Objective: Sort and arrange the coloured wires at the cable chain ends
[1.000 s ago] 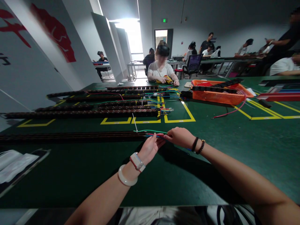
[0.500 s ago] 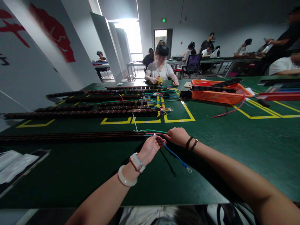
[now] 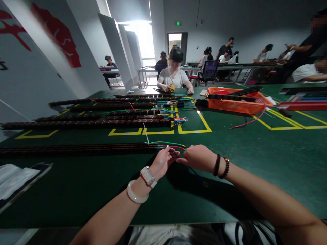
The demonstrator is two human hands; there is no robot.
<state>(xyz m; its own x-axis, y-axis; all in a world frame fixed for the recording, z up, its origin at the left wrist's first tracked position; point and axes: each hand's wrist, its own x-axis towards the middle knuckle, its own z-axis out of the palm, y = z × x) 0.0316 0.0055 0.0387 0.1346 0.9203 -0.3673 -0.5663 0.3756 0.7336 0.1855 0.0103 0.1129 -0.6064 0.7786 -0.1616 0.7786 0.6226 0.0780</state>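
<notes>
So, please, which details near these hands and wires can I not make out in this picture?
All in the head view:
Right hand: its own back hides most of the fingers, so the exact grip is unclear.
Blue wire: partly covered by the right hand; its free end is dim in shadow.
Nearest black strips: far end cut off by the left edge.
Labels on yellow tape: too small to read.

The tabletop (image 3: 255, 144) is lying open between the right hand (image 3: 198, 157) and the orange basket (image 3: 235, 108), while a long dark bundle (image 3: 76, 149) is blocking the left and a white strip (image 3: 145, 132) is jutting up by the green wire (image 3: 163, 142)
</notes>
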